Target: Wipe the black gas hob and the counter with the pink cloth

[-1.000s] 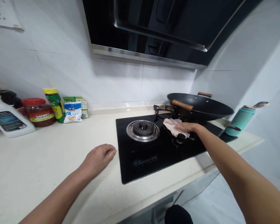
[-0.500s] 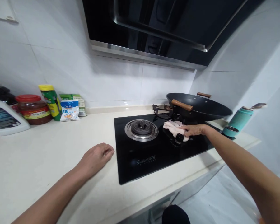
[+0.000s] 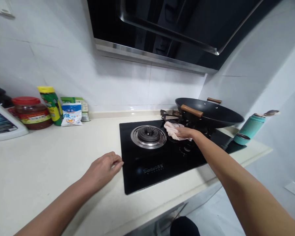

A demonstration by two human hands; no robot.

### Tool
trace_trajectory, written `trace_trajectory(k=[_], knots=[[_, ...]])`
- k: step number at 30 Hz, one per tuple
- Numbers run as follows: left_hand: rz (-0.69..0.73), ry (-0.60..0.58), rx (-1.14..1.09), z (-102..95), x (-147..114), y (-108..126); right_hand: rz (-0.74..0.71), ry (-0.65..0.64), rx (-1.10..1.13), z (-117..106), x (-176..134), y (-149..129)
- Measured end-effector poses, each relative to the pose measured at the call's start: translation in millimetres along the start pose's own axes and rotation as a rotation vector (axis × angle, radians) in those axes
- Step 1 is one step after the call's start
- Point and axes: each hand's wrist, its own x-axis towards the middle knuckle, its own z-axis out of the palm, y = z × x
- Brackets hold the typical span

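Cloth (image 3: pixel 171 130) lies under the right hand (image 3: pixel 186 132), fingers extended, grip unclear; the left hand (image 3: pixel 105 167) curls loosely, empty.

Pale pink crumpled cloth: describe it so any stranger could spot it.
Find the black glass stovetop set into the cream counter. Between its round silver-rimmed burner and the black wooden-handled wok, a pale pink crumpled cloth lies under the person's right hand. Unlike those hard neighbours, it is soft fabric.

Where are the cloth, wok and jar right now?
Cloth (image 3: pixel 172 130), head view, on its uncovered left part.
Wok (image 3: pixel 213 113), head view, on the middle of its inside.
Jar (image 3: pixel 33 113), head view, on the front of its body.
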Motion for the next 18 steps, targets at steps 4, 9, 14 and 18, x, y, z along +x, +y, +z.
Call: trace_trajectory(k=[4,9,14,18], knots=[[-0.015,0.003,-0.009,-2.5,-0.9,1.3,0.009,-0.053,-0.034,-3.6,-1.7,-32.3],[0.021,0.025,-0.019,-1.4,-1.4,-1.0,-0.055,0.013,-0.062,5.5,-49.7,-75.9],[0.003,0.019,-0.025,-3.3,-0.8,-0.2,-0.172,0.204,0.041,22.7,-118.7,-107.2],[0.016,0.029,-0.017,-4.0,0.9,-1.7,-0.224,0.366,0.195,44.0,-165.0,-107.2]])
